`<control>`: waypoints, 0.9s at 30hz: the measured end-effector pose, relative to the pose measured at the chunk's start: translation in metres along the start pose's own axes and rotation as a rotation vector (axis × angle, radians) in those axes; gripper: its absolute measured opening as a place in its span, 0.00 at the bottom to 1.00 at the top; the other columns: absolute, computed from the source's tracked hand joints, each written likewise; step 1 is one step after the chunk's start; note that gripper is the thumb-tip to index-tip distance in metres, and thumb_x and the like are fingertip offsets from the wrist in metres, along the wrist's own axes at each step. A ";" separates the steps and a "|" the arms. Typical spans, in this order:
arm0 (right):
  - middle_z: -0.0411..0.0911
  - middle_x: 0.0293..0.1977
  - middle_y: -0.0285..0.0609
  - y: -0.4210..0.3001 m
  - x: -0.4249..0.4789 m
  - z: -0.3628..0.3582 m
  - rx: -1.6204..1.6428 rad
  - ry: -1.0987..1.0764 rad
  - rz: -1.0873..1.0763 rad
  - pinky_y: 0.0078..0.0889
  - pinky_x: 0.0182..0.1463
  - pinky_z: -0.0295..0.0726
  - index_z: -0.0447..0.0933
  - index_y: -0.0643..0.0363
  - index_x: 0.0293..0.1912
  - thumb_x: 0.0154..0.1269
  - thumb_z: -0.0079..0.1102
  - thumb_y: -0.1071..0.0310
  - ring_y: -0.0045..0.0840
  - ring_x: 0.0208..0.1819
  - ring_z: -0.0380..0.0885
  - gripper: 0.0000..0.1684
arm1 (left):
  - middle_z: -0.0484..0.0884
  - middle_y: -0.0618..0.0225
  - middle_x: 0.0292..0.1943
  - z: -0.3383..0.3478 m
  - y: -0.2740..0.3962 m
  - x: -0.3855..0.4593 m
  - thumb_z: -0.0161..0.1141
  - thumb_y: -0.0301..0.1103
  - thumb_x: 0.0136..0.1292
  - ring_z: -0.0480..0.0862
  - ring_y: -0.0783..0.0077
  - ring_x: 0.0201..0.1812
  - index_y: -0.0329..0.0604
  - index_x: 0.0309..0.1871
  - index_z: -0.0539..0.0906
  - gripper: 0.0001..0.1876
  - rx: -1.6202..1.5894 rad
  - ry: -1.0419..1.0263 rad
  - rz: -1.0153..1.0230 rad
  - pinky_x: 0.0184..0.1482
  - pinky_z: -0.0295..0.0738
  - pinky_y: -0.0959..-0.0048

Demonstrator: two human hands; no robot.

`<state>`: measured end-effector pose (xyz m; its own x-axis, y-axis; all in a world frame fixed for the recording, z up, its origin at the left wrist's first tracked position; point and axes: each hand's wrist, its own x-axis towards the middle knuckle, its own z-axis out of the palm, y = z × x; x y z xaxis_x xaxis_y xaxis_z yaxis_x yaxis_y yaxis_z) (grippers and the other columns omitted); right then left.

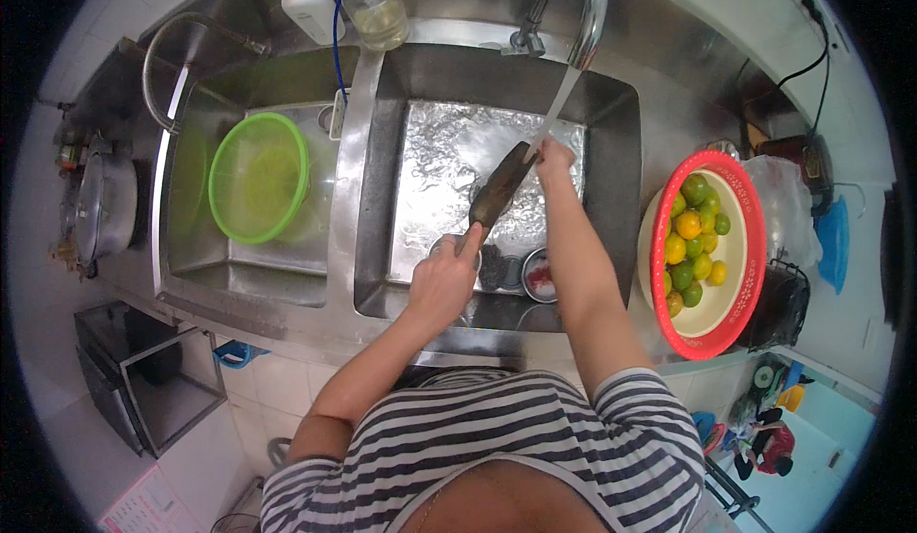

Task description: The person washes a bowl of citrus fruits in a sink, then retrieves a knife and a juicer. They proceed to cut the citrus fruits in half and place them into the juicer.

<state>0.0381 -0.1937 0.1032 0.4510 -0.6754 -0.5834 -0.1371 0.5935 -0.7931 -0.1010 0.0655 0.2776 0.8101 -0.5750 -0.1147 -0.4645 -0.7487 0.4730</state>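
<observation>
Over the right basin of a stainless-steel sink [363, 196], my left hand [445, 275] grips the handle end of a dark, long-bladed tool [499, 188], possibly a knife or cleaver, its index finger stretched along it. Water from the curved faucet [589, 24] runs down beside the tool's far end. There my right hand [555, 159] is closed, close to the tip; whether it holds anything is hidden. Below the tool, near the basin's front wall, lie a dark scouring pad [492, 266] and a round container [539, 276] with something red and white inside. Water covers the basin floor.
A green plastic basin [304, 189] sits in the left sink bowl. Soap pump bottles [313, 11] stand behind. On the right counter, a red colander [749, 246] and cream bowl hold green and yellow citrus fruits [688, 225]. A lidded metal pot [107, 203] is at far left; a person [777, 447] is at lower right.
</observation>
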 end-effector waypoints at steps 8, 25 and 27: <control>0.67 0.18 0.32 0.009 -0.099 -0.009 -0.325 -0.590 0.259 0.21 0.12 0.54 0.72 0.56 0.29 0.50 0.70 0.71 0.16 0.14 0.61 0.12 | 0.72 0.49 0.39 0.055 -0.019 0.064 0.56 0.27 0.54 0.80 0.50 0.32 0.45 0.65 0.65 0.32 0.035 0.104 -0.064 0.32 0.77 0.58; 0.76 0.26 0.45 0.002 -0.052 0.000 0.009 -0.263 0.205 0.34 0.25 0.76 0.75 0.70 0.31 0.47 0.67 0.81 0.31 0.24 0.76 0.10 | 0.75 0.50 0.38 0.017 0.003 0.026 0.56 0.28 0.53 0.82 0.55 0.29 0.41 0.65 0.65 0.32 0.054 -0.004 0.026 0.30 0.78 0.63; 0.76 0.25 0.45 -0.006 -0.038 -0.003 -0.031 -0.302 0.276 0.33 0.28 0.78 0.76 0.69 0.31 0.49 0.65 0.80 0.31 0.25 0.77 0.08 | 0.75 0.51 0.39 0.012 0.000 0.014 0.58 0.28 0.52 0.82 0.58 0.30 0.40 0.65 0.65 0.32 0.063 -0.024 0.011 0.30 0.78 0.65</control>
<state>0.0188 -0.1732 0.1295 0.6316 -0.3314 -0.7009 -0.3131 0.7180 -0.6216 -0.0944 0.0534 0.2655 0.7961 -0.5908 -0.1312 -0.4956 -0.7609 0.4189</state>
